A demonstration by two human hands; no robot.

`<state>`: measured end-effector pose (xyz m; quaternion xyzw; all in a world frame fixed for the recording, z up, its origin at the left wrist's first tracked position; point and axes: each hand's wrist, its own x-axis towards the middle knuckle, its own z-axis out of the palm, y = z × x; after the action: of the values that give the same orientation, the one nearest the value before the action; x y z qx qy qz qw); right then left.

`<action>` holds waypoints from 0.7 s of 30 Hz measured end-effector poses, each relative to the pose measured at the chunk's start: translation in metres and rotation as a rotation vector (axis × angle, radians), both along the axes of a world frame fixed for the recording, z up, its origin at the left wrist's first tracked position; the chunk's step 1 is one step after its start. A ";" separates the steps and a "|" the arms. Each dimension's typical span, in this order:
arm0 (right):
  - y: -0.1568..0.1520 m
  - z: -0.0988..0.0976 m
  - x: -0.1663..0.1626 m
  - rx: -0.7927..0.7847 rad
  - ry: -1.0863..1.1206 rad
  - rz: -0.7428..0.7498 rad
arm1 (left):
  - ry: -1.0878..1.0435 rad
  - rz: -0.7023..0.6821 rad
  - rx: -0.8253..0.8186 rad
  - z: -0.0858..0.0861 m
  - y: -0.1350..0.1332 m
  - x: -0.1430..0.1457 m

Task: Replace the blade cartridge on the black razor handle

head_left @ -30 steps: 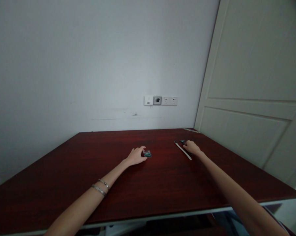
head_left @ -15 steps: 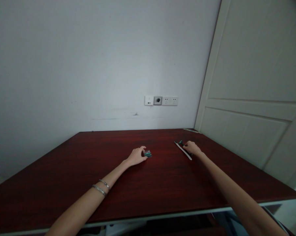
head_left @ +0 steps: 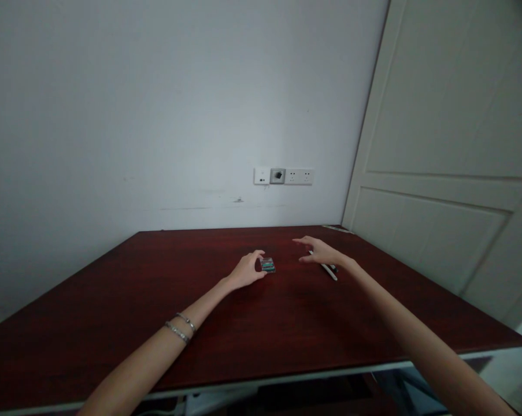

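Note:
My left hand [head_left: 247, 270] grips a small, clear, flat box [head_left: 267, 265] with green pieces inside, thumb and fingers at its left side, low over the table. My right hand [head_left: 319, 251] has its fingers stretched out and apart, pointing left, with nothing in them. Below and partly behind it lies a thin white stick-like thing [head_left: 330, 273]. A dark slim object [head_left: 334, 268] shows beside the stick. My right hand hides most of both, so I cannot make out their kind.
The dark red wooden table [head_left: 178, 346] reaches back to a white wall. Wall sockets [head_left: 299, 176] sit above its far edge. A flat pale strip [head_left: 337, 229] lies at the far right corner. A panelled white door [head_left: 438, 144] stands along the right side.
My right hand has let go of the dark slim object and moved left, its fingers now spread. My left hand has shifted slightly right and away from me with the clear box.

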<state>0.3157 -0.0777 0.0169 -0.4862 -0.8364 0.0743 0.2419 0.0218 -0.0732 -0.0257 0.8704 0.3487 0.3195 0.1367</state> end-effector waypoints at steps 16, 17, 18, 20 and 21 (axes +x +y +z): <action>-0.046 0.025 -0.068 -0.030 -0.319 0.121 | -0.052 -0.109 0.075 0.019 -0.031 0.022; -0.045 0.024 -0.068 -0.035 -0.322 0.118 | -0.053 -0.111 0.067 0.019 -0.031 0.022; -0.044 0.023 -0.068 -0.045 -0.321 0.116 | -0.052 -0.116 0.057 0.019 -0.031 0.022; -0.041 0.021 -0.068 -0.065 -0.308 0.122 | -0.053 -0.135 0.034 0.018 -0.032 0.022; -0.039 0.020 -0.067 -0.075 -0.298 0.130 | -0.054 -0.148 0.022 0.017 -0.032 0.022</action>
<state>0.2486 -0.1166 0.0365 -0.4452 -0.8895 0.0479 0.0915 0.0441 -0.1047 -0.0089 0.8864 0.2760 0.3356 0.1596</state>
